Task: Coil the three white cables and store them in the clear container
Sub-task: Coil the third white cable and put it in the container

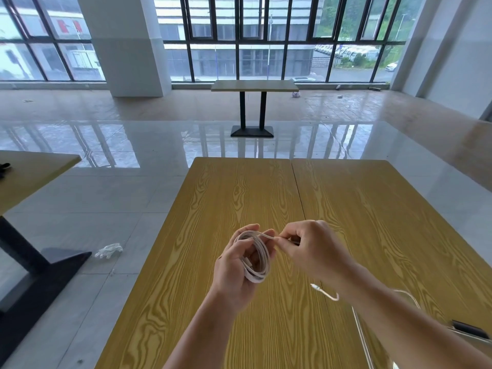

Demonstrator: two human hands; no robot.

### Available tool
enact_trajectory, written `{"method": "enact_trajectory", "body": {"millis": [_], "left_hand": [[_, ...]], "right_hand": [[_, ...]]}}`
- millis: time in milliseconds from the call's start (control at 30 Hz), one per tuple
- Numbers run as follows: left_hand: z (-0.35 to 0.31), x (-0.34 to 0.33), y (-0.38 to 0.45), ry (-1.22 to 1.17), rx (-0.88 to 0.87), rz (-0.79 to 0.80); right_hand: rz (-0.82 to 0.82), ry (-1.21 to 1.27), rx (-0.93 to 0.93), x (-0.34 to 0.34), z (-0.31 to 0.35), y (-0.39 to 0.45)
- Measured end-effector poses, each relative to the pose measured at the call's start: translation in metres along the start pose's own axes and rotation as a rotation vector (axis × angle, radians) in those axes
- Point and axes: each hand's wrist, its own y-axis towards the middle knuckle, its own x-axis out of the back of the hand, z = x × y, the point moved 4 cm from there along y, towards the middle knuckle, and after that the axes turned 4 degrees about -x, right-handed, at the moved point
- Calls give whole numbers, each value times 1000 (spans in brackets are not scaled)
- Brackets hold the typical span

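So the left hand is cupping a coiled white cable above the wooden table, fingers curled round the loops. Right hand is pinching its loose end. Another cable is lying near-right, beside the clear container.

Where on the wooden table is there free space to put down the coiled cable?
Bare wood lies ahead of both hands and along the table's left edge. It is crowded near the right forearm: a loose cable and the clear container.
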Motion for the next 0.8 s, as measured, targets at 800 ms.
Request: {"method": "enact_trajectory", "body": {"millis": [800], "left_hand": [[-32, 53, 29, 112, -148, -373]], "right_hand": [[513, -78, 190, -7, 39, -30]]}}
